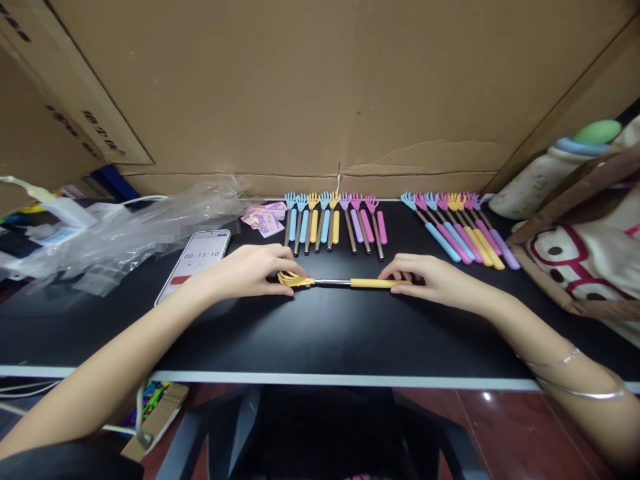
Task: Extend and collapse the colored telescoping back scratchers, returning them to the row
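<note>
A yellow back scratcher [373, 283] with a metal shaft lies crosswise just over the black table, between my two hands. My left hand [260, 270] pinches its claw-shaped head between thumb and fingers. At the other end, my right hand [425, 280] grips the tip of the yellow handle. Behind them stretches a row of claw heads on dark rods [326, 223], with separate blue, yellow, purple and pink handles beside them. To the right lies a group of back scratchers [463, 233] with handles fitted on their rods.
A phone [200, 257] showing a timer lies left of my left hand, near crumpled clear plastic bags [150, 223]. Small printed cards [265, 219] lie behind it. A bottle [550, 170] and a brown-edged cloth bag [575, 260] stand at the right. Cardboard [325, 93] walls the back.
</note>
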`<state>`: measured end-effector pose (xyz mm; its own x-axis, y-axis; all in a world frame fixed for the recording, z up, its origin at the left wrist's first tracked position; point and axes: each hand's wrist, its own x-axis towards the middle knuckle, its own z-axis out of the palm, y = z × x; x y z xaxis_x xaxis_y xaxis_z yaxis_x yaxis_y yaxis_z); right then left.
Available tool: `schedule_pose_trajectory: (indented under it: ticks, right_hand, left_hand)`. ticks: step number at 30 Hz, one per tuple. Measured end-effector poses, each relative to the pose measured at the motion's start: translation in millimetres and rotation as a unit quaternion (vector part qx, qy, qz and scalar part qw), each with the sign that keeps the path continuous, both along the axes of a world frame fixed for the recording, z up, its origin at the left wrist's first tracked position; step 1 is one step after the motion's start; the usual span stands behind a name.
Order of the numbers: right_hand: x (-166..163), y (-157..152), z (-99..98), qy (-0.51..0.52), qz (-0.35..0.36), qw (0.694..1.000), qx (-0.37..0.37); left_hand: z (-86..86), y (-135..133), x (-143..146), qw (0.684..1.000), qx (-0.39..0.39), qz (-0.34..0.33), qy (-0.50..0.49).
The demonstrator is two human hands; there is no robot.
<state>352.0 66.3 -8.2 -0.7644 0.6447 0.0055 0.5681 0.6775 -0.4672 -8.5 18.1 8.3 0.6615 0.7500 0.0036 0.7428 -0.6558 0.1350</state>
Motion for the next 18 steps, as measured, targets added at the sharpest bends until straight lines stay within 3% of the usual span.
schedule_pose_trajectory:
  ticks: [18]
  right_hand:
    - [9.6,-4.6,3.2,-0.046,-0.041,0.997,0.042]
  left_hand:
    - [4.4,2.1,-5.2,0.998,-0.039,0.045,0.016]
